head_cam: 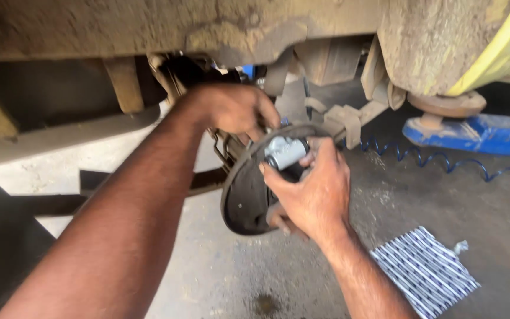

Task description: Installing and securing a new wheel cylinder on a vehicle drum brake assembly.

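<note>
A dark round brake backing plate (244, 198) hangs under a rusty vehicle underbody (166, 26). At its top sits a grey metal wheel cylinder (284, 150). My right hand (311, 192) grips that cylinder from the front, thumb on its left end. My left hand (237, 109) reaches behind the plate's top edge, fingers curled there; what it touches is hidden by the plate.
A blue coiled hose (444, 160) runs across the concrete floor (267, 277) at right. A blue jack or lift base (485, 136) stands at the far right under a yellow body panel (503, 53). A blue-and-white patterned box (423, 270) lies at the lower right.
</note>
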